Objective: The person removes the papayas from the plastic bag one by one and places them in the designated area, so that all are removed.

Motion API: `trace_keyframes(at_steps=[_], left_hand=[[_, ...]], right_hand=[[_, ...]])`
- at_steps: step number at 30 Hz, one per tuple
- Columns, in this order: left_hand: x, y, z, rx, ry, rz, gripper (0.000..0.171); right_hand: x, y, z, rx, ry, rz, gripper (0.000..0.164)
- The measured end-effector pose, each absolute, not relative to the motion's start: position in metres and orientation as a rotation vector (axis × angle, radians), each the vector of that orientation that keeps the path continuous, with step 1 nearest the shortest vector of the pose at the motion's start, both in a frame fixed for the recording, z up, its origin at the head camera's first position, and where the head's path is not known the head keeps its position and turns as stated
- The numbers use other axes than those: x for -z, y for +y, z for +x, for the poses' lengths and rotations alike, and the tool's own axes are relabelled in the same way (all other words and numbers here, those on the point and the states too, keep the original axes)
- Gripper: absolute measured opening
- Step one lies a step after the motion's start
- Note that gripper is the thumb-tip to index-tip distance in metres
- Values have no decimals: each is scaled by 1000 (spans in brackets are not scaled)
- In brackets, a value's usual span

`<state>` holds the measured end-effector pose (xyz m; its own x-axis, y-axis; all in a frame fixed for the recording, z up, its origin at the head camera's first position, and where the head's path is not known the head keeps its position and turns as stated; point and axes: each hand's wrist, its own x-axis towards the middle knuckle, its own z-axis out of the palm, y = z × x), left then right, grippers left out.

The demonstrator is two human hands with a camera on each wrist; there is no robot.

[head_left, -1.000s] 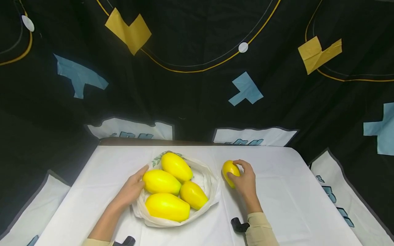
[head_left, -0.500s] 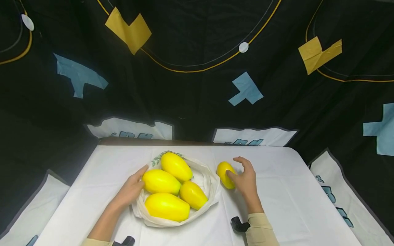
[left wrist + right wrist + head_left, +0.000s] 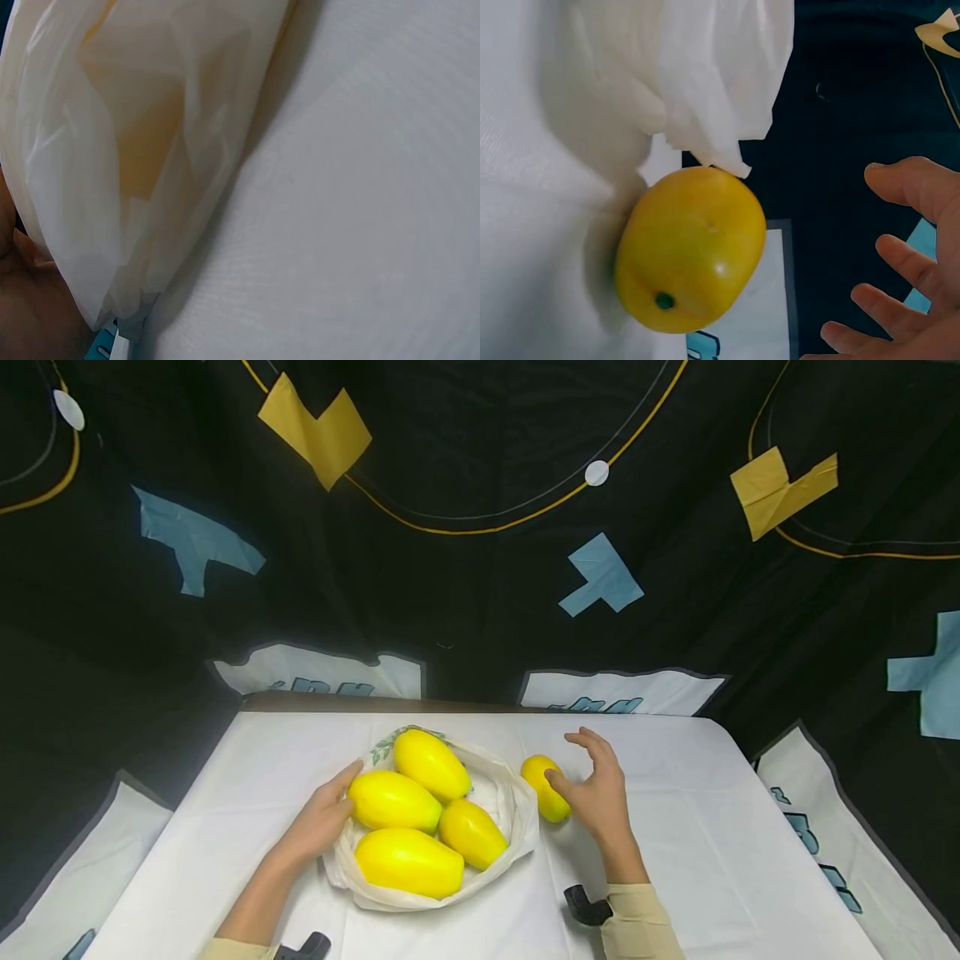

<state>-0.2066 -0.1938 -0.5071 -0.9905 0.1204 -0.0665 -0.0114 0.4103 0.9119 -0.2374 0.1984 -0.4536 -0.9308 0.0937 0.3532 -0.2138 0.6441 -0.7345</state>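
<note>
A whitish plastic bag [image 3: 517, 814] with a rolled-down rim and a green leaf print lies on the table, holding several yellow mangoes [image 3: 393, 802]. My left hand [image 3: 322, 818] grips the bag's left rim between thumb and fingers. In the left wrist view, the bag's side [image 3: 150, 112] hides most of that hand. One loose mango [image 3: 546, 789] with a green stem spot rests on the cloth close to the bag's right side. Beside it my right hand [image 3: 600, 793] is spread with nothing in it; the right wrist view shows its fingers [image 3: 896, 187] apart from the mango [image 3: 694, 251].
A white cloth covers the table [image 3: 712, 843]. Black fabric [image 3: 465, 602] with gold and blue tape pieces hangs behind it. Black wrist mounts [image 3: 587, 907] sit at both wrists.
The loose mango has moved left toward the bag. My right hand has let go of it and opened its fingers, rising slightly away. My left hand and the bag have stayed put.
</note>
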Motion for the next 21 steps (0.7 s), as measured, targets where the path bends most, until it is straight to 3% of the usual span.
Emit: trace_keyframes(at_steps=[21], left_hand=[[504,-192,-205,-1641,2517,80,60]], right_hand=[[431,161,-221,-1222,-2524,454,60]])
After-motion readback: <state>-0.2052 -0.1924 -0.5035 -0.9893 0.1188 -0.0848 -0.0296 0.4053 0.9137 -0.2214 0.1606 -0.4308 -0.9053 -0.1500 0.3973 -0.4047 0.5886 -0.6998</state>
